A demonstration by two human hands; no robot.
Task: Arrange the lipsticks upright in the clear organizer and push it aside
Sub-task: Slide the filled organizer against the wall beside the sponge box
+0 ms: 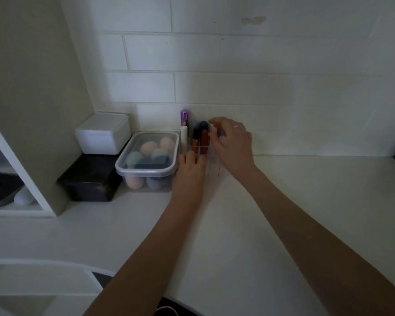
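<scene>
The clear organizer (212,166) stands on the white counter against the tiled wall, next to a sponge box. Several lipsticks stand upright in it: a purple-capped one (184,117), a white one (183,135), a dark blue-capped red one (203,135). My left hand (190,171) rests against the organizer's near left side with its fingers straight. My right hand (232,142) curls over the organizer's right side and top; its fingertips touch the far rim near the lipsticks. The right part of the organizer is hidden behind that hand.
A lidded clear box (147,157) of makeup sponges sits directly left of the organizer. Further left a white box (103,134) sits on a black box (88,179). A shelf unit (32,133) stands at far left. The counter (306,201) stretches to the right.
</scene>
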